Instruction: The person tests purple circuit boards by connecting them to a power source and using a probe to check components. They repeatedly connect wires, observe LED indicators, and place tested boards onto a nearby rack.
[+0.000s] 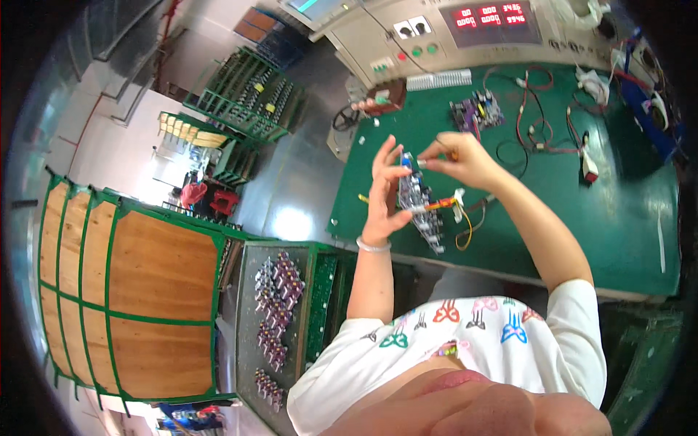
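Observation:
A circuit board [416,196] crowded with components is held tilted above the near edge of the green bench. My left hand [382,195] grips it from the left, with fingers along its far end and the thumb across its face. At the board's far end, my right hand [465,161] is closed, thumb and fingertips pinching a small white piece [422,164] that looks like a connector. Red, orange and yellow wires with a white plug [459,203] reach out from the board's right side. Farther back lies a second board [476,111], purple with tall components.
Test leads [534,120] and a red-and-white plug [589,171] lie on the green bench [618,232]. Behind stands a test console [465,36] with lit red digits. To my left, a cart [251,356] carries several boards [280,291]; green racks stand beyond it.

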`<action>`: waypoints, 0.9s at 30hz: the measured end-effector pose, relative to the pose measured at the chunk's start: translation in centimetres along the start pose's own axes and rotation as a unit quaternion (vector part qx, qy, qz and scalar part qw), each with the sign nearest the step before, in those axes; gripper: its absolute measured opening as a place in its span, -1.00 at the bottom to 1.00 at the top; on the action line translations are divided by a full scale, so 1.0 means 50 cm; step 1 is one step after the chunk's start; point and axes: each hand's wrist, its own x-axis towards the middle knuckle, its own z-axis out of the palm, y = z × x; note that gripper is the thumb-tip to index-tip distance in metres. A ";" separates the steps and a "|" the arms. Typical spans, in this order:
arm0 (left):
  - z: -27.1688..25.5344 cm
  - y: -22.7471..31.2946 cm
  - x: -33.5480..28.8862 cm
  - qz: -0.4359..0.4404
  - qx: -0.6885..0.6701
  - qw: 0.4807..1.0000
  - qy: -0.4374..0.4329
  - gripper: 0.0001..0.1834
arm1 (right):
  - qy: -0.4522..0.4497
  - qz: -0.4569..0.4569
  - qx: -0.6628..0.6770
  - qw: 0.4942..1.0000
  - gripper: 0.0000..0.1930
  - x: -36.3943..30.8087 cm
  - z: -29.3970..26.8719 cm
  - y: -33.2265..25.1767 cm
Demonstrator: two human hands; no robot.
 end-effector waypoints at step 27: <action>0.017 0.010 -0.007 -0.023 -0.016 1.000 -0.015 -0.13 | 0.108 -0.022 0.063 0.992 -0.80 0.002 0.057 0.020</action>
